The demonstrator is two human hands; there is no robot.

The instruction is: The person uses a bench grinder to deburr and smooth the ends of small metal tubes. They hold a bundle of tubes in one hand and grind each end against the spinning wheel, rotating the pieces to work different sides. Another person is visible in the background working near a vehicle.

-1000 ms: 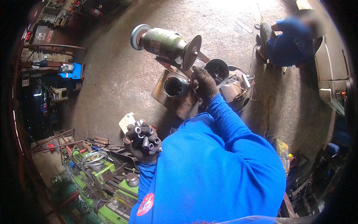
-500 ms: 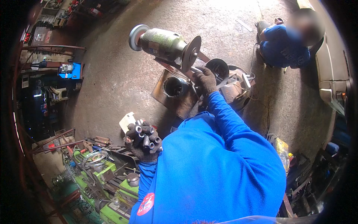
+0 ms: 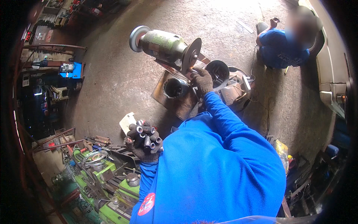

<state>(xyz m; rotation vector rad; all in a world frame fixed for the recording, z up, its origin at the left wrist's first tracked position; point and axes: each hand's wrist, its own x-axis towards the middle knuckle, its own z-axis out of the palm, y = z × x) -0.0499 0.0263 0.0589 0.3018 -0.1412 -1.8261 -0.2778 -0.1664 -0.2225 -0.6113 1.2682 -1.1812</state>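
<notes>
My right hand, in a dark knit glove, is closed around a short metal tube, mostly hidden by the fingers. The tube's end is at the lower edge of the right-hand wheel of a green bench grinder, with a small orange glow there. Held low on the left, my left hand, gloved alike, is wrapped round a bunch of several short metal tubes, their open ends facing up.
Beneath the grinder are a round dark can on a rusty plate and an open metal bucket. A green machine fills the lower left. A co-worker in blue crouches at upper right beside a vehicle.
My right hand has shifted slightly left, bringing the tube to the wheel's lower edge, where an orange glow now shows. My left hand barely moved. The co-worker's hand has moved a little.
</notes>
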